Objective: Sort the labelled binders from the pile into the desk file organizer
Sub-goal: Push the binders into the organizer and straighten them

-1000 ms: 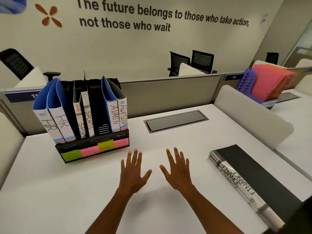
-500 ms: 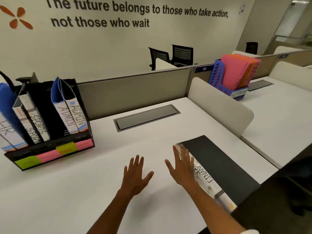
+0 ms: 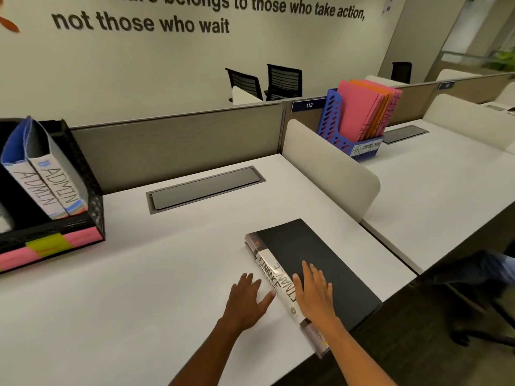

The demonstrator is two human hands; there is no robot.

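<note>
Two black binders marked FINANCE (image 3: 320, 254) lie stacked flat near the desk's right front corner, spines facing left. My right hand (image 3: 315, 295) rests flat and open on the top binder's cover and spine. My left hand (image 3: 245, 300) lies open on the white desk (image 3: 139, 288) just left of the spines, its fingertips close to them. The black mesh desk file organizer (image 3: 94, 207) stands at the far left, partly cut off, with pink and green labels along its front. Two ADMIN binders (image 3: 47, 185) stand upright in its right slot.
A grey cable hatch (image 3: 206, 188) is set into the desk's back. A cream divider panel (image 3: 331, 168) closes the right side. Beyond it a blue rack of pink and orange folders (image 3: 359, 118) stands on the neighbouring desk. The desk's front edge runs diagonally under my right forearm.
My view has swung right, so the organizer slid to the left edge. Both hands moved right to the FINANCE binders; the right hand now lies on the top one.
</note>
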